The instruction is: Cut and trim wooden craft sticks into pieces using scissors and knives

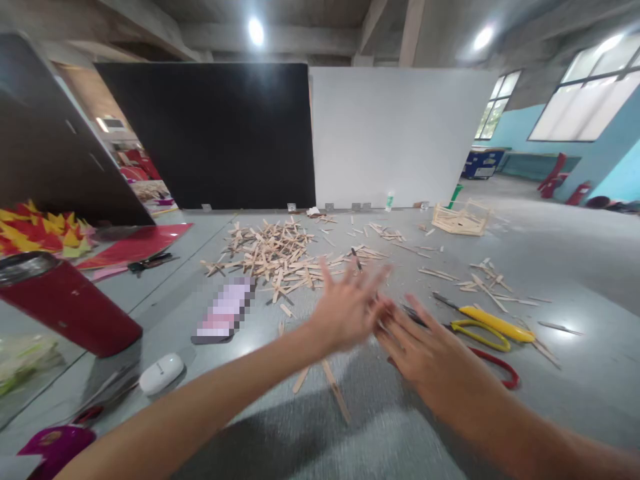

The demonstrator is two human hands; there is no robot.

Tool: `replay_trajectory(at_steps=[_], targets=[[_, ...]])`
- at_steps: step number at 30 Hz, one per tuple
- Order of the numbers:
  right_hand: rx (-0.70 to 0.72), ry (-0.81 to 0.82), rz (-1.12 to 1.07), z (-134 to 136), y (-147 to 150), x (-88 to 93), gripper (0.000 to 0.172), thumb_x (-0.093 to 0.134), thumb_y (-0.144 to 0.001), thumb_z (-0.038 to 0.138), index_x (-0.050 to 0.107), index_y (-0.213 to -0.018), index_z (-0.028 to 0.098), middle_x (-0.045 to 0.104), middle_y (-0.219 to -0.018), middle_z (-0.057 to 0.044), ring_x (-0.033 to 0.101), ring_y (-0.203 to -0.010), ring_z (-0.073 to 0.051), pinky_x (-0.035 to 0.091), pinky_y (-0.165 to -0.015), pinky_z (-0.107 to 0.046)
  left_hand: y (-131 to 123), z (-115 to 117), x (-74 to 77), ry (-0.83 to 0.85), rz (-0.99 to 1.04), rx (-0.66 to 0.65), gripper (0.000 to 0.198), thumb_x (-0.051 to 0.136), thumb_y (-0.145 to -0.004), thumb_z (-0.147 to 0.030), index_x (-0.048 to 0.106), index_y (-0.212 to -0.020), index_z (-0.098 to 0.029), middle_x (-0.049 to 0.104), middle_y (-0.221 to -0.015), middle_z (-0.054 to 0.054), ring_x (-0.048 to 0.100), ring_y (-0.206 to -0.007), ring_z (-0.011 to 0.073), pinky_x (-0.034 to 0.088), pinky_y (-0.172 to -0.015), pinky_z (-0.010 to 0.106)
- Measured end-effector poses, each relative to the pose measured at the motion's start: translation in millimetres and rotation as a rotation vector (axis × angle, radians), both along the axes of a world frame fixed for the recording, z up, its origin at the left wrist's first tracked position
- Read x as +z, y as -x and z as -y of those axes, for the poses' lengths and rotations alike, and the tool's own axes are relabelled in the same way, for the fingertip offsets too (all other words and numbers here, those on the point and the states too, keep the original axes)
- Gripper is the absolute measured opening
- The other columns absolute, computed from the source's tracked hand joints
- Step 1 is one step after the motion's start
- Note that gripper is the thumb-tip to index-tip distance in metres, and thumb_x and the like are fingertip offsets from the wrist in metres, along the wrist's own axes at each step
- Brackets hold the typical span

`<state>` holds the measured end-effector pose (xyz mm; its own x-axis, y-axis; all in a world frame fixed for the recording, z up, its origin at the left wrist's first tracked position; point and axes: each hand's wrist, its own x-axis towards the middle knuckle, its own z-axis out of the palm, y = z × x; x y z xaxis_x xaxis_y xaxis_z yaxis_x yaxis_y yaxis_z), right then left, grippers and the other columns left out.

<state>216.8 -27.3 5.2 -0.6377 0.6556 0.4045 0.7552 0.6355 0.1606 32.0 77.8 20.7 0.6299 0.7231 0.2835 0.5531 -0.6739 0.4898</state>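
My left hand [347, 310] hovers over the middle of the grey table, fingers spread and blurred by motion. Close against it, my right hand [415, 343] has its fingers stretched out; I see nothing held in either. Beyond my left hand lies a heap of wooden sticks [275, 250]. Two loose sticks [336, 392] rest on the table below my hands. Beside my right hand are scissors with yellow and red handles [481, 333], partly covered by it, and a yellow-handled tool [495, 323] with a narrow dark end.
A phone [225, 310], a white case [161, 373] and a red tumbler [75, 307] are on the left. At the back right stands a hexagonal stick frame [461, 220], with a small glue bottle [389, 201] nearby. Black and white panels [390, 133] border the far edge.
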Motion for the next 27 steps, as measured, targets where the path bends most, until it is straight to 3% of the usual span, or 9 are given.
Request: replay_trajectory(at_steps=[3, 7, 9, 12, 16, 18, 21, 24, 27], targets=[[-0.005, -0.148, 0.073, 19, 13, 21.9, 0.079, 0.061, -0.095, 0.003, 0.048, -0.172, 0.016, 0.051, -0.175, -0.021, 0.042, -0.163, -0.048, 0.042, -0.128, -0.075, 11, -31, 0.0, 0.182, 0.064, 0.156, 0.065, 0.024, -0.120, -0.050, 0.071, -0.149, -0.017, 0.073, -0.147, 0.022, 0.051, -0.155, 0.0512, 0.015, -0.128, 0.085], [0.213, -0.337, 0.111, 9, 18, 23.6, 0.076, 0.064, -0.103, 0.017, 0.045, -0.174, 0.039, 0.036, -0.186, 0.003, 0.013, -0.175, -0.037, 0.017, -0.141, -0.068, -3, -18, -4.0, 0.437, 0.150, 0.012, 0.072, 0.025, -0.120, -0.055, 0.082, -0.100, -0.016, 0.082, -0.088, 0.012, 0.081, -0.092, 0.0296, 0.061, -0.100, 0.046], [0.289, -0.384, 0.206, -12, 11, 11.7, 0.079, 0.065, -0.103, 0.016, 0.046, -0.171, 0.050, 0.026, -0.187, 0.018, 0.007, -0.176, -0.028, 0.013, -0.144, -0.058, -13, -6, -2.5, 0.492, 0.219, -0.023, 0.048, 0.047, -0.115, -0.053, 0.080, -0.112, -0.018, 0.084, -0.101, 0.011, 0.080, -0.087, 0.0239, 0.063, -0.088, 0.037], [0.040, -0.408, 0.202, -49, -13, -6.9, 0.081, 0.071, -0.098, 0.011, 0.047, -0.171, 0.036, 0.053, -0.176, -0.007, 0.041, -0.165, -0.037, 0.029, -0.136, -0.070, -11, -5, 5.0, 0.501, 0.340, 0.022, 0.041, 0.054, -0.113, -0.046, 0.067, -0.144, -0.024, 0.081, -0.130, 0.013, 0.080, -0.101, 0.0234, 0.063, -0.090, 0.038], [-0.499, 0.080, 0.050, -82, -64, -10.5, 0.061, 0.060, -0.105, 0.016, 0.054, -0.166, 0.019, 0.079, -0.142, -0.020, 0.079, -0.123, -0.036, 0.043, -0.128, -0.064, 15, -29, 12.5, 0.420, 0.410, 0.138, 0.067, 0.023, -0.118, -0.045, 0.077, -0.089, -0.019, 0.076, -0.145, 0.016, 0.070, -0.136, 0.0337, 0.056, -0.112, 0.049], [-0.622, 0.159, 0.013, -95, -93, -4.5, 0.076, 0.052, -0.097, 0.001, 0.045, -0.172, 0.013, 0.085, -0.119, -0.019, 0.085, -0.103, -0.033, 0.059, -0.111, -0.054, 27, -39, 10.4, 0.354, 0.388, 0.150, 0.052, 0.039, -0.115, -0.042, 0.077, -0.086, -0.019, 0.076, -0.145, 0.015, 0.066, -0.142, 0.0354, 0.051, -0.120, 0.050], [-0.785, 0.172, -0.040, -118, -135, 3.3, 0.101, 0.054, -0.089, -0.008, 0.020, -0.182, 0.013, 0.068, -0.151, -0.032, 0.077, -0.127, -0.041, 0.061, -0.105, -0.054, 36, -46, -0.2, 0.247, 0.308, 0.121, 0.024, 0.067, -0.099, -0.020, 0.080, -0.119, -0.021, 0.063, -0.164, 0.012, 0.054, -0.156, 0.0339, 0.037, -0.133, 0.051], [-0.871, 0.260, -0.029, -144, -166, 2.2, 0.065, 0.069, -0.100, 0.005, 0.056, -0.163, 0.017, 0.057, -0.164, -0.027, 0.066, -0.141, -0.044, 0.058, -0.111, -0.061, 36, -51, -15.1, 0.173, 0.204, 0.126, 0.029, 0.073, -0.101, -0.017, 0.078, -0.130, -0.022, 0.059, -0.166, 0.014, 0.045, -0.161, 0.0380, 0.030, -0.135, 0.063], [-0.892, 0.388, -0.018, -163, -184, -5.9, 0.036, 0.076, -0.109, 0.036, 0.071, -0.141, 0.020, 0.071, -0.146, -0.013, 0.073, -0.123, -0.031, 0.064, -0.103, -0.053, 35, -60, -27.8, 0.129, 0.137, 0.132, 0.029, 0.073, -0.110, -0.036, 0.074, -0.135, -0.022, 0.066, -0.153, 0.013, 0.063, -0.141, 0.0337, 0.051, -0.120, 0.061]])
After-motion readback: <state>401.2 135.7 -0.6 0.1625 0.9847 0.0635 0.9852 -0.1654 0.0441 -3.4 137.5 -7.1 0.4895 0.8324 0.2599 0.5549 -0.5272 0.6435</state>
